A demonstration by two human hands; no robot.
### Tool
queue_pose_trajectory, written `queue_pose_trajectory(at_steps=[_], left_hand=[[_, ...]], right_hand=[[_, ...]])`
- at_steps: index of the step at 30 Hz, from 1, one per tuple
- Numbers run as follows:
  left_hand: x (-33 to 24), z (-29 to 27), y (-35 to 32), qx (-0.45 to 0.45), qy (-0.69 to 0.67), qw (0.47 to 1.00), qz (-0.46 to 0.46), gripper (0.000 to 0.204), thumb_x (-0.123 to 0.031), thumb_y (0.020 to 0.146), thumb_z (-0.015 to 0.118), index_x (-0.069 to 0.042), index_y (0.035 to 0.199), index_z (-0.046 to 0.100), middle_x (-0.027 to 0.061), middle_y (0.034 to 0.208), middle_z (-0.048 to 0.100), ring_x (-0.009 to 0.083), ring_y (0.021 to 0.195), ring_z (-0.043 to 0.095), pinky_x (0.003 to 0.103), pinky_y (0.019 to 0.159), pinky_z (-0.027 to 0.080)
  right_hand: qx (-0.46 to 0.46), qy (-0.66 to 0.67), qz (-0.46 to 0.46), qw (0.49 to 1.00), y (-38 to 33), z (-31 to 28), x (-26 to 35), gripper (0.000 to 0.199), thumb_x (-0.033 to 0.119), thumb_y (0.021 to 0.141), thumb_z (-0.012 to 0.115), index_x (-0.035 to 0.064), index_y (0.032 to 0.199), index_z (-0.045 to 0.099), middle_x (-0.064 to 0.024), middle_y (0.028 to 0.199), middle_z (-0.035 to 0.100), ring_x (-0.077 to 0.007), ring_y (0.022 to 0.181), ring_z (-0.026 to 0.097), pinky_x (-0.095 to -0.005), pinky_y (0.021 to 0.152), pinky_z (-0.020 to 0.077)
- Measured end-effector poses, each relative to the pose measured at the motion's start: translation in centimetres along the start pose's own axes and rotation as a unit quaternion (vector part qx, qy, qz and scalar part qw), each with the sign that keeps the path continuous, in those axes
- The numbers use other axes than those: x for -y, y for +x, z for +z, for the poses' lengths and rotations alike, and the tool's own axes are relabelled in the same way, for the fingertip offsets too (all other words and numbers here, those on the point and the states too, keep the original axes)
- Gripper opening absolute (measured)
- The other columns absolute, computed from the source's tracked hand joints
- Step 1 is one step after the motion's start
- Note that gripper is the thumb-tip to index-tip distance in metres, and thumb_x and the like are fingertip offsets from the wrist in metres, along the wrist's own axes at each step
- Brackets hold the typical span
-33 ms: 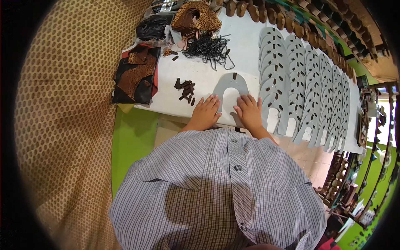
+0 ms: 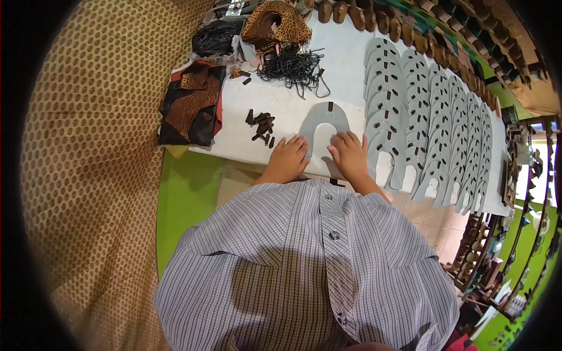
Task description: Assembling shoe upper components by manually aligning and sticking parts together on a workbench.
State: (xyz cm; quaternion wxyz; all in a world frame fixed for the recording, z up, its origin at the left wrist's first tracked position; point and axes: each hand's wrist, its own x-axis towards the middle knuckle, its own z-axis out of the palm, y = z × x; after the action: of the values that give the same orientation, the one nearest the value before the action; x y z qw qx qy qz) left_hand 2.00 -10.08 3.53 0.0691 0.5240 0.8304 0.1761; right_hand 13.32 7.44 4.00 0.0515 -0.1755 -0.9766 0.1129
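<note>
In front of me a grey U-shaped shoe-upper piece [image 2: 325, 111] lies flat on the white-covered table, curve away from me, a small dark strip [image 2: 330, 106] at its top. My left hand [image 2: 288, 157] lies flat at its left leg, fingers stretched out. On the right leg rests my right hand [image 2: 349, 154], fingers extended and thumb apart, covering part of that leg. Neither hand grips anything. Left of the piece is a small heap of short dark strips [image 2: 263, 125].
Overlapping rows of similar grey pieces [image 2: 380, 111] with dark strips fill the right side. Beyond lie tangled black cords [image 2: 290, 69], leopard-print pieces [image 2: 257, 29] and a black bag [image 2: 213, 38]. Leopard-print material [image 2: 196, 108] sits at the left edge. Brown shoe lasts [image 2: 369, 21] line the back.
</note>
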Motion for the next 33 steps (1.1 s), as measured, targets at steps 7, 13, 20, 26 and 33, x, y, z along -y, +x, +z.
queue_pose_trajectory(at_steps=[7,13,20,26,33], left_hand=[[1.1,-3.3,-2.5,-0.064,-0.074,0.995,-0.008,0.015,-0.018,0.079,0.06,-0.005,0.085,0.065,0.0055,0.088,0.065,0.0231,0.084,0.06,0.039,0.08,0.044],[2.1,-4.5,-3.8,-0.111,-0.087,0.99,-0.017,0.011,-0.017,0.077,0.06,-0.007,0.078,0.064,0.0039,0.079,0.064,0.0227,0.074,0.06,0.037,0.069,0.044],[3.0,-4.2,-4.9,-0.109,-0.095,0.989,-0.012,0.011,-0.017,0.078,0.06,-0.007,0.079,0.064,0.0041,0.08,0.064,0.0225,0.074,0.061,0.037,0.069,0.044],[3.8,-4.2,-4.2,-0.108,-0.107,0.988,-0.009,0.012,-0.018,0.078,0.06,-0.007,0.081,0.064,0.0048,0.082,0.064,0.0228,0.074,0.06,0.038,0.068,0.043],[3.7,-4.4,0.0,-0.101,-0.175,0.979,0.02,0.013,-0.017,0.077,0.06,-0.005,0.081,0.064,0.0072,0.082,0.064,0.026,0.075,0.06,0.038,0.067,0.045]], right_hand=[[-0.04,0.12,-0.097,0.987,5.7,1.3,4.5,0.018,0.025,0.082,0.057,0.0127,0.092,0.065,-0.0025,0.095,0.06,-0.0216,0.102,0.052,-0.0524,0.1,0.027],[-0.016,0.151,-0.155,0.976,9.8,4.0,8.1,0.018,0.029,0.079,0.06,0.0129,0.084,0.067,-0.0041,0.089,0.06,-0.0233,0.096,0.053,-0.0458,0.091,0.0334],[-0.014,0.148,-0.131,0.98,11.2,4.8,10.8,0.021,0.033,0.076,0.063,0.0137,0.082,0.068,-0.0023,0.084,0.06,-0.0242,0.091,0.054,-0.0396,0.083,0.0373],[-0.037,0.225,-0.093,0.969,10.8,3.8,10.8,0.015,0.024,0.072,0.065,0.012,0.082,0.066,-0.0038,0.081,0.063,-0.0243,0.086,0.057,-0.0405,0.079,0.0411],[-0.034,0.298,0.051,0.952,8.0,0.8,4.0,0.015,0.02,0.074,0.064,0.0075,0.083,0.067,-0.0113,0.076,0.065,-0.0281,0.072,0.062,-0.0366,0.067,0.0479]])
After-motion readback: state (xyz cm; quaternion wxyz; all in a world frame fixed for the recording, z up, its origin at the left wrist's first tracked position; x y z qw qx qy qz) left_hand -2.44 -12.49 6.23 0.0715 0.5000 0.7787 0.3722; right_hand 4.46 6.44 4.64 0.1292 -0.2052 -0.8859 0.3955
